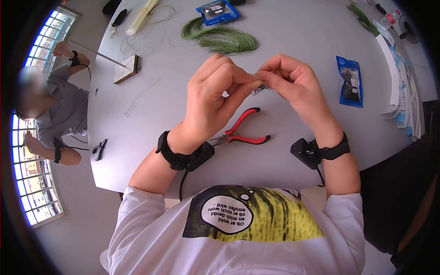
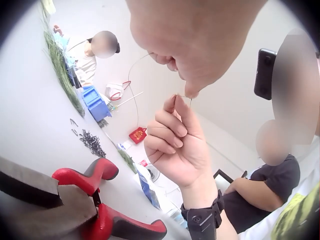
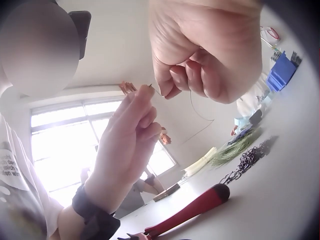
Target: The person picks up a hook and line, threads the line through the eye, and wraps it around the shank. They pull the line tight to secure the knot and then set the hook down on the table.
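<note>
My left hand (image 1: 208,94) and right hand (image 1: 293,87) meet fingertip to fingertip above the table, thumb and forefinger of each pinching a thin line. In the left wrist view, a short stretch of the line (image 2: 191,102) shows between the right hand (image 2: 175,142) and the left hand (image 2: 200,40). From the right hand, a loose length of line (image 3: 200,116) trails in the right wrist view. Behind the fingertips lies a pile of small dark hook-like metal pieces (image 2: 92,142). Red-handled pliers (image 1: 247,137) lie on the table below the hands, jaws partly behind the left wrist.
A bundle of green strands (image 1: 224,39) and a blue packet (image 1: 217,11) lie at the back, with pale strands (image 1: 143,17) and a rod on a wooden block (image 1: 126,69) leftward. Another blue packet (image 1: 350,82) sits right. Black cutters (image 1: 99,150) lie left, near a seated person.
</note>
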{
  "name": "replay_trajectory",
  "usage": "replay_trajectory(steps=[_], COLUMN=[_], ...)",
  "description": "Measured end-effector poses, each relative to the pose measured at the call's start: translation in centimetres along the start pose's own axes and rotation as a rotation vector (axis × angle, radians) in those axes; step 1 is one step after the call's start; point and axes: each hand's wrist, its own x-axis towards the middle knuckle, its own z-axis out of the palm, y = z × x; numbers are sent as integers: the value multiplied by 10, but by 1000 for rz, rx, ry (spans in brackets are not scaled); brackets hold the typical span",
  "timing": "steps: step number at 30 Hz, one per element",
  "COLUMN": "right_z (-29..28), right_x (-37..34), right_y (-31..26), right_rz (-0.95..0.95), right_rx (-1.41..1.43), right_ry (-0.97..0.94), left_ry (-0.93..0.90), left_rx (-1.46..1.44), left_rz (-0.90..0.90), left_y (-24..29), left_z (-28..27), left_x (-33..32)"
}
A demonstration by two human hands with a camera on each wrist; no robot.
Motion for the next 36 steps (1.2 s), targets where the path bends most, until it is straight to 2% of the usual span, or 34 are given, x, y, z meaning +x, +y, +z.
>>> replay_trajectory(steps=[2, 5, 8, 10, 11, 13, 14, 16, 22, 26, 29, 32, 34, 35, 36], right_z=[4, 8, 10, 11, 14, 19, 19, 17, 9, 3, 1, 2, 2, 1, 0], right_x=[0, -5, -8, -9, -10, -10, -10, -9, -9, -7, -7, -7, -8, -8, -7], right_y=[0, -4, -8, -7, -8, -10, -12, -16, -25, -30, -32, -26, -24, -23, -22], right_rz=[16, -84, -142, -315, -316, -531, -530, -738, -893, -909, -835, -725, -492, -492, -406], right_rx=[41, -12, -178, -417, -417, -583, -583, -793, -957, -936, -897, -765, -585, -586, -527], right_ry=[-7, 8, 17, 41, 40, 117, 116, 111, 139, 176, 175, 187, 189, 189, 159], left_ry=[3, 10, 19, 28, 36, 41, 46, 50, 15, -20, -50, -62, -64, -66, -66], left_rx=[3, 13, 18, 22, 26, 24, 21, 18, 15, -3, -6, -11, -16, -20, -21], left_rz=[-31, -39, -48, -56, -63, -86, -109, -117, -61, -30, -26, -10, -10, -10, -10], left_y=[1, 1, 1, 1, 1, 3, 3, 3, -1, -1, -1, -2, -2, -2, -1], left_z=[-1, -2, -3, -3, -3, -3, -3, -2, -1, 0, 0, 1, 1, 1, 1], left_x=[1, 1, 1, 1, 1, 1, 1, 1, 1, 1, 1, 1, 0, 0, 0])
